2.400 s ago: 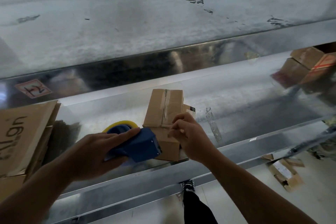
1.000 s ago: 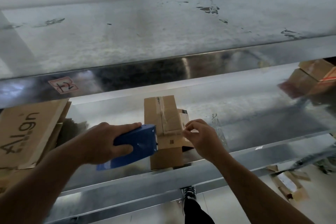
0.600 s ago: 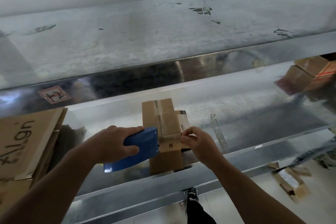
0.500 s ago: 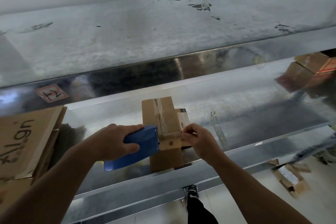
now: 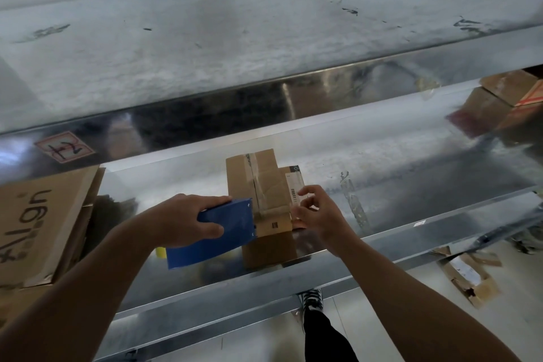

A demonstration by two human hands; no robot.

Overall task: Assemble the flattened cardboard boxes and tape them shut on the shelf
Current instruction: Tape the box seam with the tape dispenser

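Observation:
A small brown cardboard box (image 5: 258,182) stands on the shiny metal shelf (image 5: 411,173), with clear tape running along its top seam. My left hand (image 5: 182,222) grips a blue tape dispenser (image 5: 217,229) whose front edge touches the box's left side near the front. My right hand (image 5: 318,213) rests against the box's right side, its fingers curled at a flap that bears a white label (image 5: 295,188). What the fingertips pinch is too small to make out.
Flattened cardboard with printed letters (image 5: 38,226) is stacked at the left of the shelf. More boxes (image 5: 511,97) sit far right. An upper metal shelf (image 5: 264,47) hangs overhead. Torn cardboard (image 5: 467,276) lies on the floor, beside my shoe (image 5: 311,300).
The dispenser has swung round to lie flat against the box's left side, hiding its yellow roll. My right hand shifted from the top front edge to the labelled flap on the right.

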